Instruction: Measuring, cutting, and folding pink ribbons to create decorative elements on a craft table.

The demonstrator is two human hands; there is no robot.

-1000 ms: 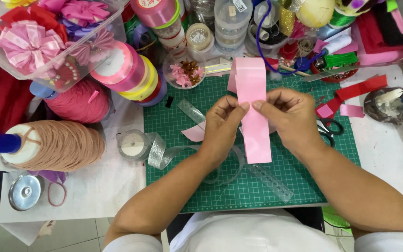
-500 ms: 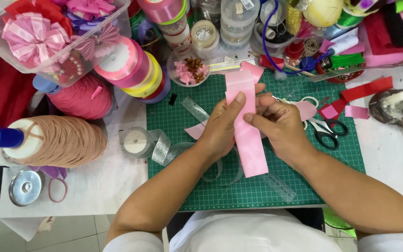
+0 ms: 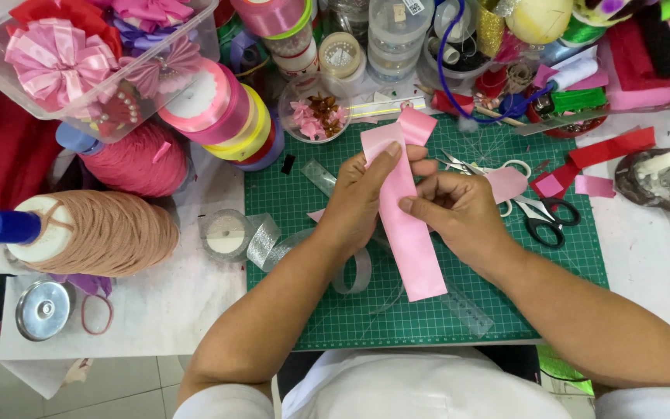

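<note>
The left hand (image 3: 362, 206) is gripping a wide pink ribbon (image 3: 409, 233) near its upper part, with the thumb lying along the ribbon's left edge and the other fingers curled behind it. The right hand (image 3: 459, 213) is pinching the same ribbon from the right side, its fingers closed on the strip at about the middle, just beside the left hand. The ribbon is hanging over a green cutting mat (image 3: 350, 310), its top end folded over and pointing up toward the far edge of the mat, its lower end lying flat on the mat near a clear ruler (image 3: 467, 310). Black-handled scissors (image 3: 537, 213) are lying on the mat just right of the right hand, beside a small pink scrap (image 3: 505, 184). Left of the hands a roll of silver ribbon (image 3: 261, 242) is sitting at the mat's edge, and a big cone of tan yarn (image 3: 98, 233) is lying on the white table (image 3: 157, 318). Further back, stacked spools of ribbon (image 3: 219, 112) are leaning against a clear box of bows (image 3: 79, 62), and a small dish of pink trimmings (image 3: 316, 116) is standing near the top of the mat
</note>
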